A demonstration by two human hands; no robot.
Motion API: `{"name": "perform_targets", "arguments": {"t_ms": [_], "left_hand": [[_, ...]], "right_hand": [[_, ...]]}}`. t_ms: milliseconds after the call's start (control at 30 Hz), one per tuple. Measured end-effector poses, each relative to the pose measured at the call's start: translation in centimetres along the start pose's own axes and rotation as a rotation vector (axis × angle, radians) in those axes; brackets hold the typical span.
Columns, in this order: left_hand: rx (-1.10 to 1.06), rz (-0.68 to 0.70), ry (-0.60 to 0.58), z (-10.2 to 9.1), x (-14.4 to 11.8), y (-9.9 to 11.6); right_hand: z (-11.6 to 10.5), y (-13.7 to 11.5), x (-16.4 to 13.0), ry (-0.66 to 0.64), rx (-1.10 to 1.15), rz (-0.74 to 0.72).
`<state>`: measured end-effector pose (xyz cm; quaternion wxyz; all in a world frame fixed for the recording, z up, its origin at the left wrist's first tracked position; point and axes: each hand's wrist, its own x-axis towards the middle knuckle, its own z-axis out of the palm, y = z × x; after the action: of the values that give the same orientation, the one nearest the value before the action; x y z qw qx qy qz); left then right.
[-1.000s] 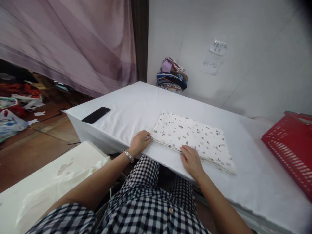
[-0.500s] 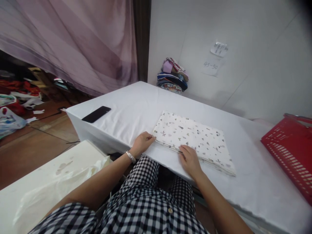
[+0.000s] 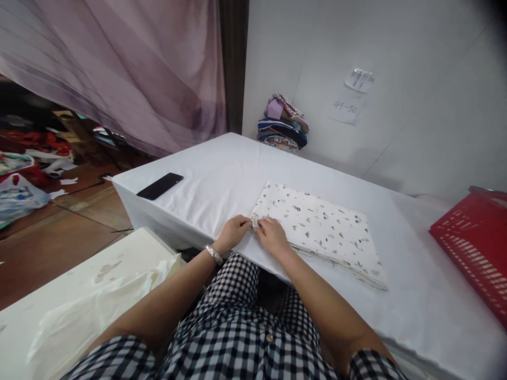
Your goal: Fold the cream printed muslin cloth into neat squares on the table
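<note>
You get soft, even indoor light with no glare; the white tablecloth [image 3: 222,179] reads bright. Faint shadows fall along the wall [image 3: 396,132]. Wide-angle bending and dark vignetting mark the right corners; edges blur slightly.

Both hands meet at the near left corner of the cloth [image 3: 320,229]: left hand [image 3: 234,230] and right hand [image 3: 273,236] pinch it. A phone [image 3: 160,186] lies left of the cloth, a red basket [image 3: 475,244] right, a folded pile [image 3: 283,124] behind.

both forearms forward — left hand [image 3: 233,231] and right hand [image 3: 273,236] side by side, fingertips pinched
</note>
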<state>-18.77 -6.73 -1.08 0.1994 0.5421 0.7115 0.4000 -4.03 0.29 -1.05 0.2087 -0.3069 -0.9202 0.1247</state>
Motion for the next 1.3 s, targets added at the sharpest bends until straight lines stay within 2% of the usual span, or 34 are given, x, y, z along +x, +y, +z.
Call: {"name": "perform_targets", "arguments": {"t_ms": [200, 333, 500, 667, 867, 1033, 1167, 1300], "left_hand": [[0.044, -0.013, 0.054, 0.3, -0.2, 0.1], [0.062, -0.107, 0.117, 0.2, -0.2, 0.5], [0.099, -0.164, 0.097, 0.2, 0.1, 1.0], [0.074, -0.193, 0.087, 0.1, 0.1, 1.1], [0.052, -0.152, 0.044, -0.3, 0.1, 1.3], [0.170, -0.163, 0.031, -0.2, 0.6, 1.0], [0.231, -0.178, 0.043, -0.1, 1.1, 0.6], [0.242, -0.187, 0.023, -0.2, 1.2, 0.8]], "right_hand": [[0.3, -0.3, 0.1, 0.045, -0.005, 0.067], [0.5, -0.2, -0.3, 0.140, -0.052, -0.005], [1.2, 0.0, -0.6, 0.082, -0.137, -0.130], [1.5, -0.3, -0.6, 0.088, -0.161, -0.134], [1.7, -0.5, -0.6, 0.064, -0.181, -0.128], [1.2, -0.5, -1.1, 0.049, -0.167, -0.141], [-0.5, 1.3, -3.4, 0.043, -0.129, -0.175], [-3.4, 5.4, -8.2, 0.121, -0.127, -0.125]]}}
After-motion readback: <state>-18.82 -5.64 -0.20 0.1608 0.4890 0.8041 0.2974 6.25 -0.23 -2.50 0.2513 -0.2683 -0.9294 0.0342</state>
